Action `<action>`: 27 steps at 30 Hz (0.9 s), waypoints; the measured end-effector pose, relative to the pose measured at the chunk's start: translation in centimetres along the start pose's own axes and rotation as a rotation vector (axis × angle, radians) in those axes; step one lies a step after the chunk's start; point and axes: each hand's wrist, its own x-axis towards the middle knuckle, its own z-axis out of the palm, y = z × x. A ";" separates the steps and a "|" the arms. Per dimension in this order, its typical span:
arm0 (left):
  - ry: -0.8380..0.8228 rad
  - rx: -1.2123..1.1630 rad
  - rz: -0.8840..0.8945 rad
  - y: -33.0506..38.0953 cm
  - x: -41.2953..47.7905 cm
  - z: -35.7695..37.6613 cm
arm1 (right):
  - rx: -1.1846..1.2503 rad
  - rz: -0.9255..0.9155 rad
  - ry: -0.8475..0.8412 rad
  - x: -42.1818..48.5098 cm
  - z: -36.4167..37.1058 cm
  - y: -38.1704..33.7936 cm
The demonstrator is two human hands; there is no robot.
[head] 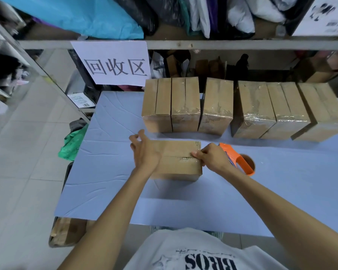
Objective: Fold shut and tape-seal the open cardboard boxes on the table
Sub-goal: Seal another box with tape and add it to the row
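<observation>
On the surface (105, 182), centre: cardboard box (179, 166) is lying closed, taped along its seam.
Left hand (145, 154): is resting on the box's left end, fingers (140, 133) spread.
Right hand (213, 158): is gripping the orange tape dispenser (240, 162) at the box's right edge, its fingers curled round it.

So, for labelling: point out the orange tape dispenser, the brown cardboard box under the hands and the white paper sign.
orange tape dispenser (228, 149): head view, body.
brown cardboard box (176, 148): head view, top flap.
white paper sign (109, 49): head view, top margin.
</observation>
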 end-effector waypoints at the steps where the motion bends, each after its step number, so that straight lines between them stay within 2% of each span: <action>1: 0.005 -0.020 0.085 0.5 0.0 0.0 | -0.006 -0.034 0.002 -0.1 -0.1 0.1; 3: -0.020 -0.021 0.251 1.6 0.2 -0.1 | -0.047 -0.116 0.017 -0.4 -0.3 0.3; 5: -0.157 -0.030 0.340 2.7 0.5 -0.2 | -0.169 -0.211 0.039 -0.6 -0.5 0.8; 8: -0.425 -0.016 0.336 3.2 0.7 -0.1 | -0.353 -0.338 0.062 -1.0 -1.2 1.8; 10: -0.480 0.065 0.364 2.9 0.7 0.3 | -0.461 -0.369 0.055 -1.1 -1.6 2.5; 12: -0.485 0.118 0.423 2.6 0.6 0.9 | -0.468 -0.383 0.067 -1.0 -1.8 2.9; 16: -0.488 0.084 0.328 2.7 0.4 1.5 | -0.178 -0.343 0.153 -0.8 -1.3 3.2; 22: -0.286 0.217 0.286 3.5 -0.4 2.9 | 0.201 -0.206 -0.089 -1.0 -0.8 3.1; 27: -0.241 0.295 0.223 3.1 -1.9 4.4 | 0.377 -0.172 -0.117 -0.6 -0.5 3.5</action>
